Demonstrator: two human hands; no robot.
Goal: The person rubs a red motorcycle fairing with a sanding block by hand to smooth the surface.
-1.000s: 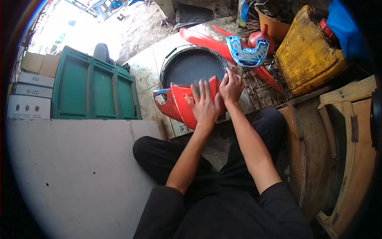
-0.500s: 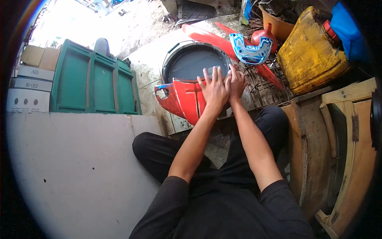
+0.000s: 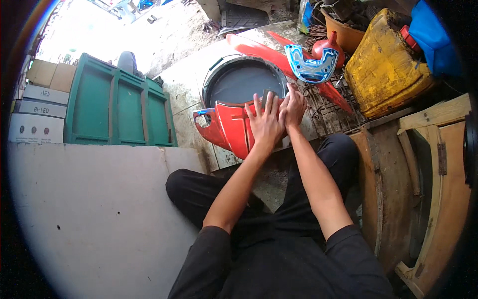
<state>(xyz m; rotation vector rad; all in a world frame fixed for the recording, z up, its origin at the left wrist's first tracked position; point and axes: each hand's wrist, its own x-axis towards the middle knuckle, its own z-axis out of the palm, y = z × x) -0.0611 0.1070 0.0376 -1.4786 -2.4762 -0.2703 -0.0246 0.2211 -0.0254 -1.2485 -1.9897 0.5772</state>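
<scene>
A glossy red motorcycle body panel [image 3: 229,124] lies across the near rim of a round black bucket [image 3: 205,94] of grayish water. My left hand [image 3: 265,122] is pressed flat on the panel's right part, its fingers stretched and spread. Under these fingers shows a small dark flat piece [image 3: 268,94], perhaps sandpaper. Close against it, my right hand [image 3: 295,107] is closed round the panel's right end, its fingers together; what they grip is partly hidden. The panel's left end has an opening with a blue edge.
Beyond the bucket lie long red panels [image 3: 254,47] and a blue-and-white patterned cover [image 3: 309,65]. A dirty yellow jerrycan [image 3: 386,65] stands on the right, above wooden furniture [image 3: 433,199]. To the left are a green panelled board [image 3: 119,104], stacked boxes [image 3: 40,107] and a white slab [image 3: 99,199].
My left hand has slid slightly toward me and left on the panel, uncovering more of the dark piece. My right hand stays near the panel's right end.
</scene>
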